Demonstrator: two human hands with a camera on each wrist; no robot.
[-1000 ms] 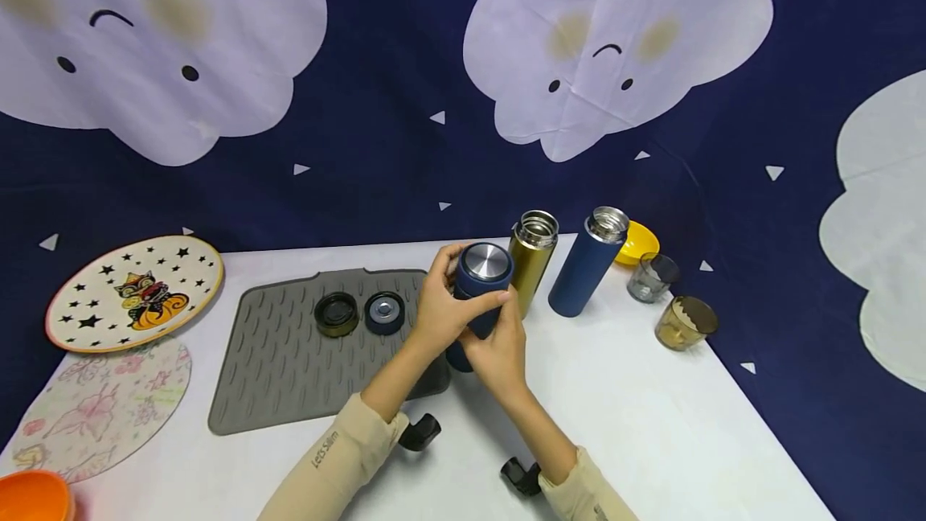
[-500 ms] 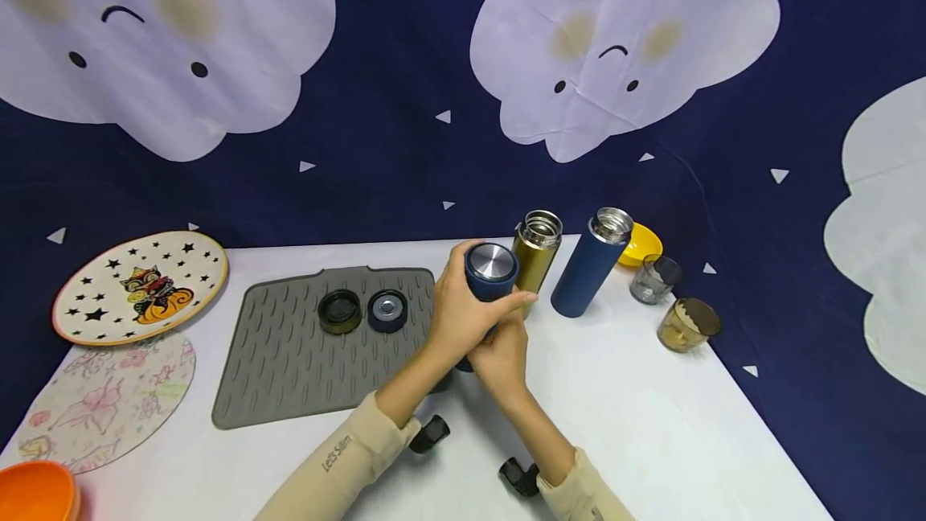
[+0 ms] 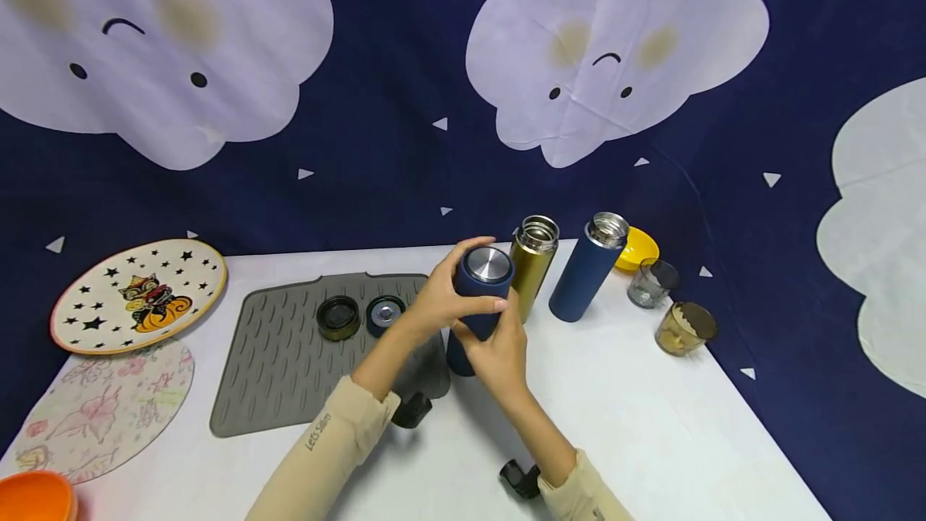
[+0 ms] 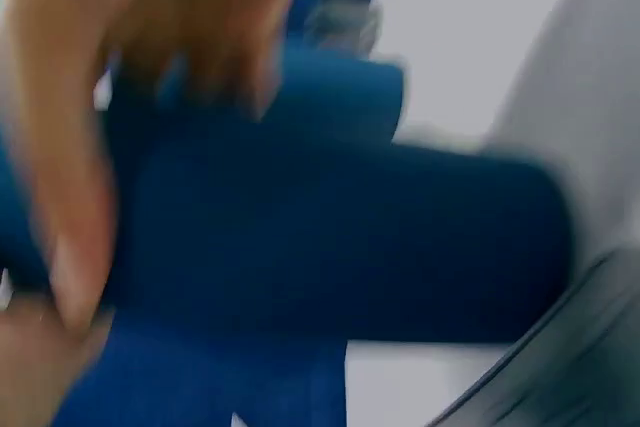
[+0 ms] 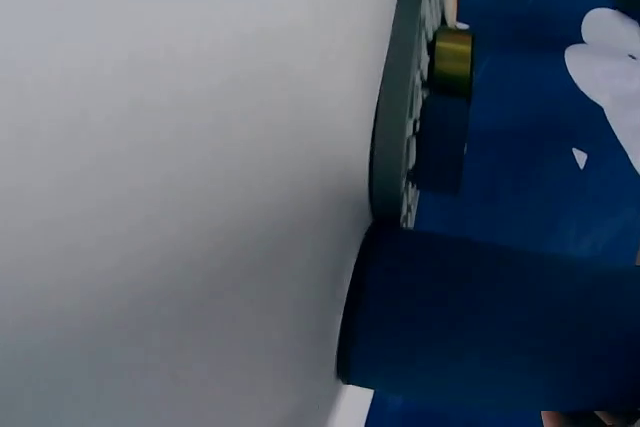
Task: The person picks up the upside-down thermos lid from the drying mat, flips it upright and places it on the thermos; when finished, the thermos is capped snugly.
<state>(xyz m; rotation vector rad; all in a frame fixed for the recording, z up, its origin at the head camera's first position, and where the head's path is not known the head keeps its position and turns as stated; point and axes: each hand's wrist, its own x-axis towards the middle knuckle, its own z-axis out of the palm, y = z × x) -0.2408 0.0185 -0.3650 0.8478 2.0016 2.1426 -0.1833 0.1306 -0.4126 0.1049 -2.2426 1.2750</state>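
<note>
A navy thermos bottle [image 3: 459, 354] with a silver-topped lid [image 3: 488, 264] stands upright at the mat's right edge. My left hand [image 3: 443, 296] grips it around the top, thumb across the front and fingers behind. Lower down, my right hand [image 3: 501, 352] holds the body. In the left wrist view the bottle [image 4: 340, 237] is blurred, with the thumb and fingers at its left end. The right wrist view shows the bottle's base [image 5: 400, 317] at the tabletop. Just behind stand a gold bottle [image 3: 531, 272] and a blue bottle [image 3: 584, 276], both uncapped.
A grey drying mat [image 3: 282, 376] carries a gold-rimmed lid [image 3: 338, 317] and a navy lid [image 3: 384, 314]. Two tinted glasses, one grey [image 3: 653, 283] and one amber [image 3: 685, 329], and a yellow bowl [image 3: 638, 248] are at right. An oval plate [image 3: 108, 296] and orange bowl [image 3: 36, 497] are left.
Around the bottle's top my left hand turned, its thumb swinging right and then back left. The right hand stays on the body, and the bottle keeps its place.
</note>
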